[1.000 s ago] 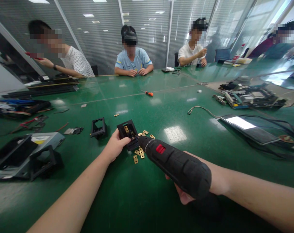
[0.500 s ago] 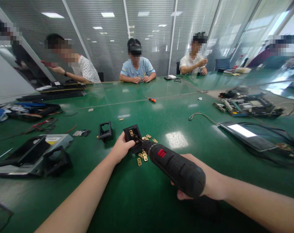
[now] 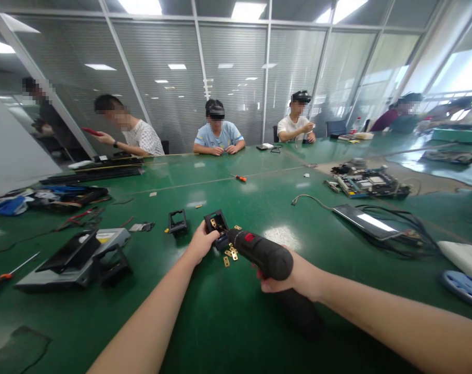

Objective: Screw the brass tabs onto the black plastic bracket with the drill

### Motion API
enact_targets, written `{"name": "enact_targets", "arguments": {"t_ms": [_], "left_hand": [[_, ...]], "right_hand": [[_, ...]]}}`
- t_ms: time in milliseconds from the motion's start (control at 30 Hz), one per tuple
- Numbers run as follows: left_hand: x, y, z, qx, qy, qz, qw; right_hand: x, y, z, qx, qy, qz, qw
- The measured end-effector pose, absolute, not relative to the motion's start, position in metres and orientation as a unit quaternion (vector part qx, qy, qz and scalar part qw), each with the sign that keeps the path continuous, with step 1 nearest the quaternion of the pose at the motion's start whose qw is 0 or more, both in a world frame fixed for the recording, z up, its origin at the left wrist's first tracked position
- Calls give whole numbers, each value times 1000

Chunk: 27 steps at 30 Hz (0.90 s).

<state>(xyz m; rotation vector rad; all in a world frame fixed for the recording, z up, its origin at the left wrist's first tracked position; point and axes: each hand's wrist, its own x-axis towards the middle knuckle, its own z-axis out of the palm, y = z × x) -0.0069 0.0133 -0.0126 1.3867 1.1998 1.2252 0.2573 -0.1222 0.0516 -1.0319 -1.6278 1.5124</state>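
Note:
My left hand (image 3: 204, 242) grips the near left side of a black plastic frame (image 3: 221, 242) on the green table, thumb over its edge. Small brass plates sit inside this frame. Around my right hand (image 3: 285, 275) is the grip of a black cordless drill (image 3: 264, 253) with a red switch on top. The drill's nose points into the frame from the right; its tip is hard to make out. Several loose brass plates (image 3: 234, 255) lie on the table beside the frame, partly under the drill. A second black frame (image 3: 177, 223) stands just left of my left hand.
At left lie a grey metal case (image 3: 76, 267), another black frame (image 3: 112, 265) and an orange-handled screwdriver (image 3: 2, 282). A smaller screwdriver (image 3: 240, 178) is farther back. To the right are a circuit board (image 3: 370, 182) and a cabled flat device (image 3: 364, 221). People sit across the table.
The camera view has tilted up and shifted, so more of the wall and right side shows. Both hands keep hold of the frame and drill, with the drill's nose still at the frame.

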Motion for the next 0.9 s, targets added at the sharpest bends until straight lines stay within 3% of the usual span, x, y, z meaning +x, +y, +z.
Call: {"name": "enact_targets", "arguments": {"t_ms": [900], "left_hand": [[-11, 11, -9, 538, 488, 472, 499]], "right_hand": [[241, -141, 70, -421, -580, 621, 317]]}}
